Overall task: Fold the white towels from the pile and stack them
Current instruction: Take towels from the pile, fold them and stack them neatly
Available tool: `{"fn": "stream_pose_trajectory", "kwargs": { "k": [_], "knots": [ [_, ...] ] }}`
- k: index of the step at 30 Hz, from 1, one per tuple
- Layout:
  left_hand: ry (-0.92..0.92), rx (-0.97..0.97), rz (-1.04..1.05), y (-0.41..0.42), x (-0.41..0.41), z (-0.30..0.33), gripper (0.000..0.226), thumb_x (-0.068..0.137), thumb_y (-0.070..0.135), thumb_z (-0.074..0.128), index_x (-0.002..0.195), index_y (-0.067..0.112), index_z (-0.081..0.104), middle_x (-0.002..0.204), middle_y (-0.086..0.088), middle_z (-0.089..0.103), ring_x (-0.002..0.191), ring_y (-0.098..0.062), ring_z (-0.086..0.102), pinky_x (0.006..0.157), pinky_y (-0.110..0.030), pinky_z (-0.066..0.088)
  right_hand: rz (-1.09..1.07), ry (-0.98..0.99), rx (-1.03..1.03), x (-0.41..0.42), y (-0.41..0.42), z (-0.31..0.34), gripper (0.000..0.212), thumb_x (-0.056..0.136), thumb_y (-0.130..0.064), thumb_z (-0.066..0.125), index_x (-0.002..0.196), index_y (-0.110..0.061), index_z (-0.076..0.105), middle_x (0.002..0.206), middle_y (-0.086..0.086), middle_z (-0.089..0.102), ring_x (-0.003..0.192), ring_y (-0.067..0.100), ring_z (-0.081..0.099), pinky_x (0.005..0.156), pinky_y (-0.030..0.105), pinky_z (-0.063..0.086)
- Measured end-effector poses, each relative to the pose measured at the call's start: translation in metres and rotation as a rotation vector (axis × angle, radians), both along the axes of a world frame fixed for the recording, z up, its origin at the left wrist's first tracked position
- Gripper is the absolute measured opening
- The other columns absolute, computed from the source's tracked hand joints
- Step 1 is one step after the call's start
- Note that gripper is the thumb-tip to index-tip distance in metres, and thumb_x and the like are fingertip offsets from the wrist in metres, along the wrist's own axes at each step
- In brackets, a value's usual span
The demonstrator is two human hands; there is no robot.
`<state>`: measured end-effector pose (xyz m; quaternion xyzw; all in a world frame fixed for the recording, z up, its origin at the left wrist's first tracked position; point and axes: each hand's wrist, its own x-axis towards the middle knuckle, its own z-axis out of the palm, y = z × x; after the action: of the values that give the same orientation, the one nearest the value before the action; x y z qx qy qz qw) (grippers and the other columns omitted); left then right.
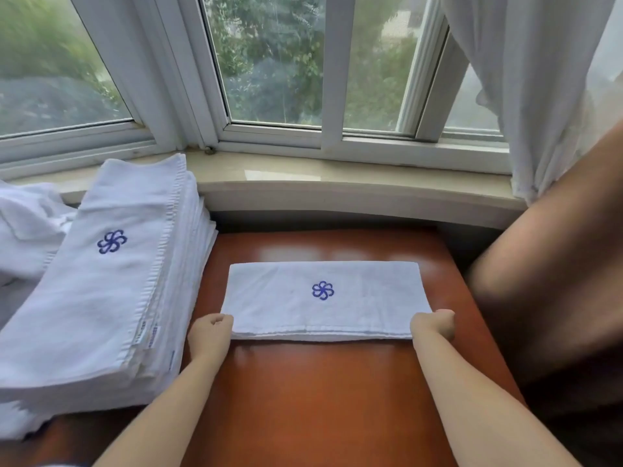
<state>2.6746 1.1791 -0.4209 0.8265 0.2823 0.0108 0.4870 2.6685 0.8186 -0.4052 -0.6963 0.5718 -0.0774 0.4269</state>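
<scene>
Both hands, left hand (209,333) and right hand (432,325), pinch folded towel's (320,298) near corners.

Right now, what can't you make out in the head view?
- Pile of unfolded towels: cut off by the left edge and hidden behind the stack.
- Stack's towel count: layers too fine.
- Fingertips of left hand and right hand: tucked under the folded towel.
- Blurred brown shape at right: unidentifiable.

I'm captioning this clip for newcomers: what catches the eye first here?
The folded white towel with its blue flower logo, centred on the reddish-brown table, gripped at its near corners by the left hand and right hand. Left of it sits a tall stack of folded towels.
</scene>
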Motion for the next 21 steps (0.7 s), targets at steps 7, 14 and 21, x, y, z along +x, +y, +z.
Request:
{"fn": "stream_pose_trajectory", "kwargs": {
  "k": [7, 14, 21],
  "knots": [
    [0.009, -0.132, 0.356, 0.002, 0.010, -0.004, 0.020, 0.078, -0.003, 0.054, 0.094, 0.008, 0.057, 0.097, -0.016, 0.064, 0.090, -0.039, 0.064, 0.084, -0.044, 0.054, -0.017, -0.174, -0.223, 0.000, 0.003, -0.004, 0.036, 0.087, 0.006, 0.039, 0.118, -0.008, 0.053, 0.128, 0.014, 0.047, 0.104, 0.039, 0.053, 0.081, 0.039, 0.045],
    [0.290, 0.232, 0.016, -0.007, 0.012, -0.009, 0.058, 0.081, 0.024, 0.062, 0.136, 0.010, 0.047, 0.133, -0.017, 0.048, 0.122, -0.036, 0.045, 0.099, -0.041, 0.042, 0.143, 0.261, -0.129, -0.003, 0.004, -0.020, 0.042, 0.080, -0.011, 0.062, 0.120, -0.009, 0.052, 0.130, 0.018, 0.042, 0.119, 0.035, 0.039, 0.098, 0.047, 0.039],
    [0.397, -0.028, -0.018, 0.004, 0.057, 0.000, 0.074, 0.081, 0.041, 0.072, 0.133, -0.005, 0.047, 0.135, -0.018, 0.052, 0.120, -0.036, 0.051, 0.089, -0.036, 0.040, 0.235, 0.306, -0.045, 0.021, -0.014, -0.012, 0.043, 0.080, -0.023, 0.060, 0.119, -0.005, 0.057, 0.125, 0.017, 0.055, 0.120, 0.034, 0.045, 0.104, 0.044, 0.036]
  ]
}}
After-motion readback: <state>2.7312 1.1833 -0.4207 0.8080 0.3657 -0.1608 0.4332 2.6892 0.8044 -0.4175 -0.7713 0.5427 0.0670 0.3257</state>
